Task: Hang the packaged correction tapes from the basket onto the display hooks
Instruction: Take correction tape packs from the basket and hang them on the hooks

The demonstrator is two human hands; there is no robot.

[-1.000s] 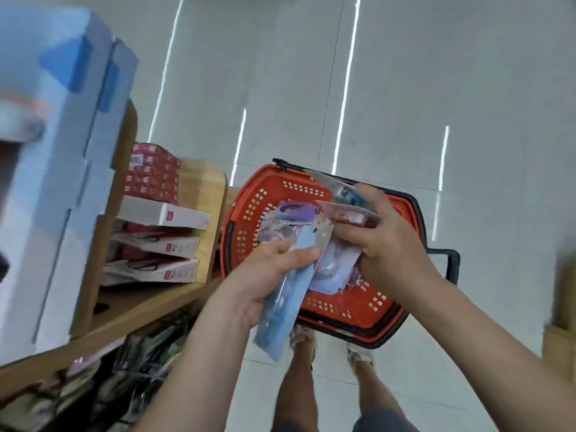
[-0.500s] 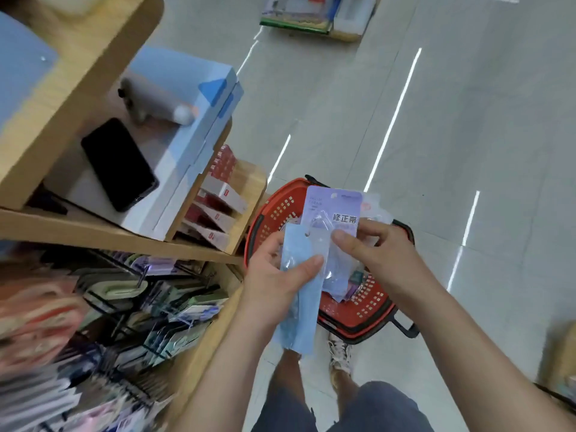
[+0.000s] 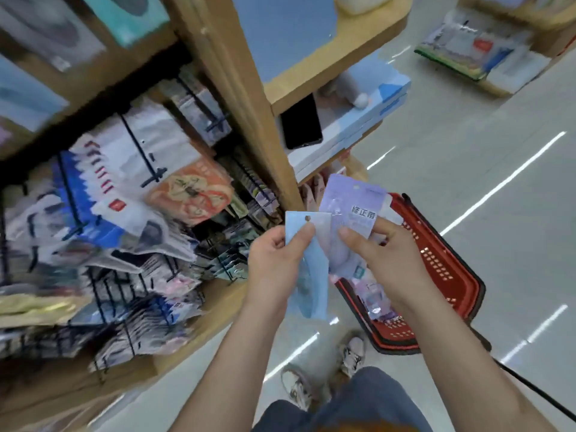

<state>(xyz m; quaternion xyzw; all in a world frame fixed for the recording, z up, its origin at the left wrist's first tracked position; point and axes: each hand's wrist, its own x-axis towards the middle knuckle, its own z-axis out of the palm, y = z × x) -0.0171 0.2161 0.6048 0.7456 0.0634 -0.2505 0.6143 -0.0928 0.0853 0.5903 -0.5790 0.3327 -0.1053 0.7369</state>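
The left hand (image 3: pixel 276 260) is closed on a pale blue package (image 3: pixel 311 285), which is pinched near its top between the thumb and the fingers behind it. The pack's long axis runs up and down through the grip. Its punched hanging hole (image 3: pixel 308 218) is left uncovered just above the thumb tip.

Just to the right, the right hand (image 3: pixel 388 260) is closed on a purple package (image 3: pixel 347 202). This pack is pinched low on its face, with its printed top fanned up and behind the blue one, so the two overlap. Below and beyond the right hand the red basket (image 3: pixel 452 275) is seen, with more packs lying in it.

The display hooks (image 3: pixel 141 154) lie to the left of the left hand and somewhat above it, crowded with hung goods. The left hand is judged the nearer to them. The blue pack would have to be carried leftward, hole end leading, and which hook is free cannot be told through the blur.
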